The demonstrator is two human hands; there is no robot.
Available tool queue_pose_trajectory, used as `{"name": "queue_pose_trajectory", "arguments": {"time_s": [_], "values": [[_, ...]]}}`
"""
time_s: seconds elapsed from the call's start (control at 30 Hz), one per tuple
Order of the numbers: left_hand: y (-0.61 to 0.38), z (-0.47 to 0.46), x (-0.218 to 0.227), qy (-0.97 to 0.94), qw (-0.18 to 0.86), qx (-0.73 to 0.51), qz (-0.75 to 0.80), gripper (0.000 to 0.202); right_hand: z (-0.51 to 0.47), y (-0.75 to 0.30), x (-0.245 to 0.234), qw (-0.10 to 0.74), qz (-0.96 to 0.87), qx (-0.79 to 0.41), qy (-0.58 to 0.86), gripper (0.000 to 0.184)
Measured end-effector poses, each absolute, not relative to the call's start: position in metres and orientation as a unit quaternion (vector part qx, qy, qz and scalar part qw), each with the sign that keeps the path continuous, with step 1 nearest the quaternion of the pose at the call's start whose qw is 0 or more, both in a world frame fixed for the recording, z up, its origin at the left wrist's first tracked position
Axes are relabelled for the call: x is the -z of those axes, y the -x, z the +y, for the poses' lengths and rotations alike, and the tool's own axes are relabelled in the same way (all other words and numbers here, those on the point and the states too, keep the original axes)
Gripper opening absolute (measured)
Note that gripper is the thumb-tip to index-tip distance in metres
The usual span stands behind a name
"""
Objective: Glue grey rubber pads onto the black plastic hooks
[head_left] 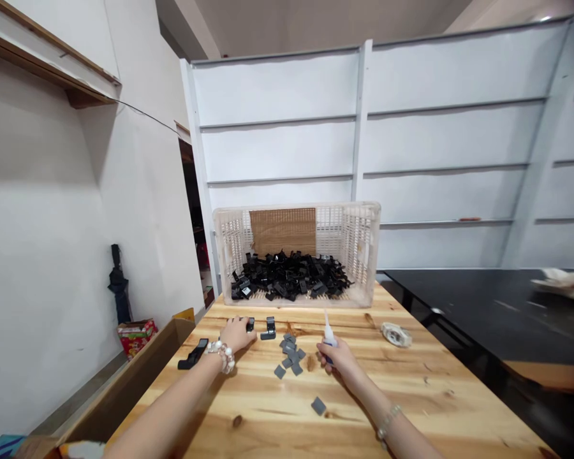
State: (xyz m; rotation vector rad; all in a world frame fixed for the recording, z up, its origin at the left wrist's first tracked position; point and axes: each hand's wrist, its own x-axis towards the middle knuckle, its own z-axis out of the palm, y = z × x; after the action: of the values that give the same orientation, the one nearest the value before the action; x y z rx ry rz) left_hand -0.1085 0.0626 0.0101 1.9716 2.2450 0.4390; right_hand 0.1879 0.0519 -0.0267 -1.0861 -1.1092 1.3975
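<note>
My right hand [340, 358] is closed round a small glue bottle [330, 336] with a long white nozzle pointing up. My left hand [236, 334] has its fingers curled at a black plastic part [250, 324], partly hidden behind them. Just right of that hand stands another black plastic part [268, 328]. More black parts [194, 355] lie beside my left wrist. Between the hands is a loose pile of small grey square pieces [291, 352]. A single grey piece [318, 406] lies closer to me.
A white plastic crate [375, 255], tipped toward me, holds a heap of black parts [291, 274] at the wooden table's [440, 408] back. A roll of tape [396, 335] lies at right. Beyond stands a black table [473, 319]; a cardboard box [124, 376] is at left.
</note>
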Motion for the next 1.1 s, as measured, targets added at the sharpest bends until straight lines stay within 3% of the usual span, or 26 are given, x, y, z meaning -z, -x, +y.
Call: {"name": "queue_pose_trajectory", "arguments": {"time_s": [0.2, 0.57, 0.87, 0.97, 1.1], "values": [[0.111, 0.068, -0.015, -0.643, 0.100, -0.202, 0.732, 0.030, 0.052, -0.187, 0.024, 0.494, -0.460, -0.580, 0.456, 0.023], [0.119, 0.048, -0.064, -0.563, 0.229, -0.428, 0.669, 0.030, 0.045, -0.189, 0.017, 0.500, -0.463, -0.581, 0.446, 0.019], [0.171, -0.085, -0.115, -0.525, 0.287, -0.534, 0.597, 0.040, 0.042, -0.192, 0.016, 0.495, -0.478, -0.583, 0.432, 0.016], [0.207, -0.150, -0.108, -0.505, 0.257, -0.515, 0.643, 0.038, 0.041, -0.194, 0.015, 0.492, -0.482, -0.585, 0.428, 0.015], [0.239, -0.217, -0.053, -0.510, 0.259, -0.409, 0.711, 0.035, 0.042, -0.194, 0.015, 0.487, -0.483, -0.586, 0.432, 0.015]]}}
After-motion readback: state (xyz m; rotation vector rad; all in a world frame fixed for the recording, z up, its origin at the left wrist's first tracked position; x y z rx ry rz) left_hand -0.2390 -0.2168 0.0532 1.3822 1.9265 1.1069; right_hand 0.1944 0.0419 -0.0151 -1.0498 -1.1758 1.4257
